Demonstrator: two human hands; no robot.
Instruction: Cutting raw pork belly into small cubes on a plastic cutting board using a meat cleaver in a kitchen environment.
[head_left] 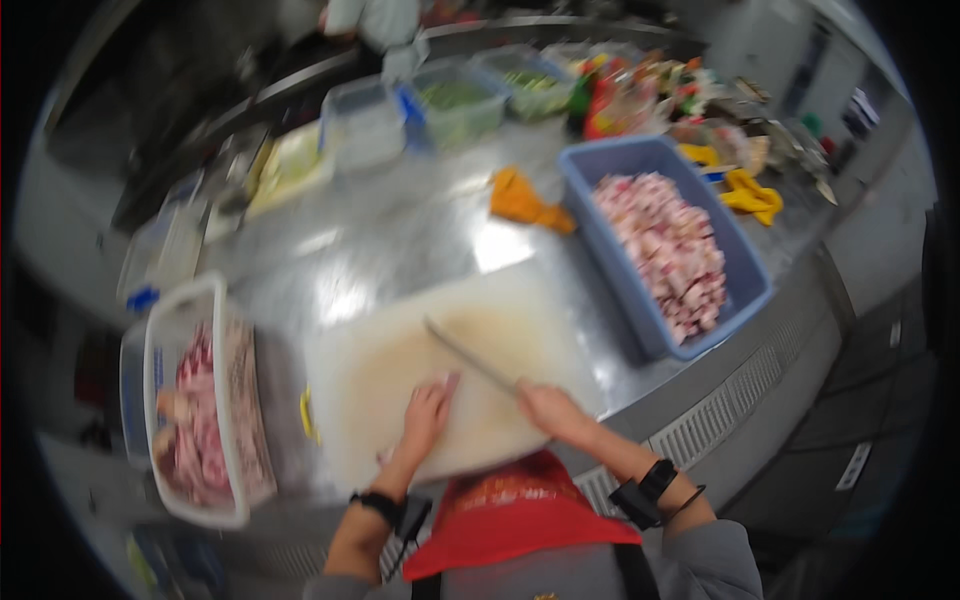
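Note:
My left hand (pixel 427 418) rests on the white cutting board (pixel 365 335), fingers closed on a pale pink piece of meat (pixel 449 386). My right hand (pixel 549 410) grips a long knife (pixel 468 352), whose blade slants up-left over the board, right of the meat. A clear bin of raw meat strips (pixel 196 430) stands left of the board, with a small yellow item (pixel 308 414) between them. A blue bin (pixel 745 265) holds many small pieces of pink meat (pixel 660 250) at the board's upper right.
The steel counter (pixel 400 240) carries orange cloth (pixel 525 200), yellow gloves (pixel 750 197), clear containers (pixel 365 120), some with greens, a pale tray (pixel 290 170), and a clutter of bottles and packages (pixel 640 95) at the back right. Another person (pixel 375 30) stands beyond the counter.

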